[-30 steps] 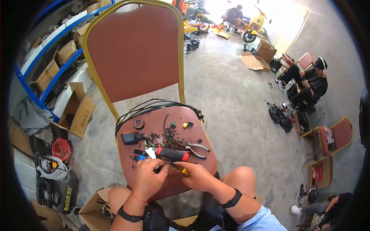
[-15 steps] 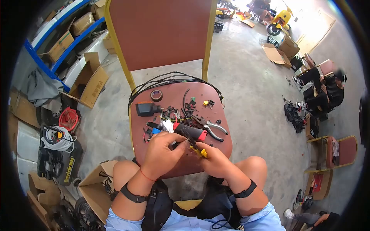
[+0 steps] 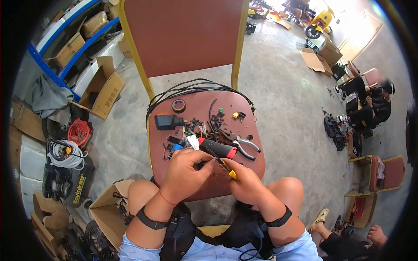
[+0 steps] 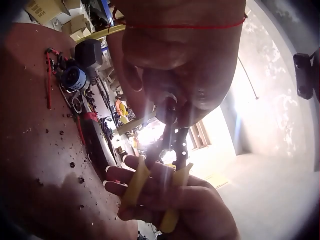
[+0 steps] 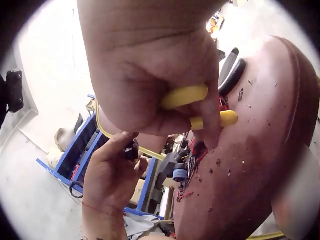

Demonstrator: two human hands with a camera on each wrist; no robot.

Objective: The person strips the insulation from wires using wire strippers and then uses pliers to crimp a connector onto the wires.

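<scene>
Over the front of a red chair seat (image 3: 159, 150), my left hand (image 3: 185, 174) pinches a small black piece (image 5: 131, 150) between thumb and fingers; its exact kind I cannot tell. My right hand (image 3: 244, 182) grips wire strippers with yellow handles (image 4: 132, 192), which stand apart in the left wrist view. Their dark, holed blades point at the left fingertips, right by the black piece. Just beyond both hands lies a black and red cylindrical tool (image 3: 217, 148). Beside it rest grey-handled pliers (image 3: 248, 152) and a roll of blue tape (image 3: 177, 147).
A tape roll (image 3: 178, 105), a black bottle-shaped part (image 3: 167, 122), a yellow connector (image 3: 237, 115) and many small scraps lie on the seat. Black cables (image 3: 196, 82) loop along its back edge. Left on the floor stand an open carton (image 3: 104, 93) and a red basket (image 3: 79, 132).
The head view has tilted down and shifted. The strippers have turned to a steeper angle, still in my right hand beside my left. A foot in a pale clog has appeared at lower right.
</scene>
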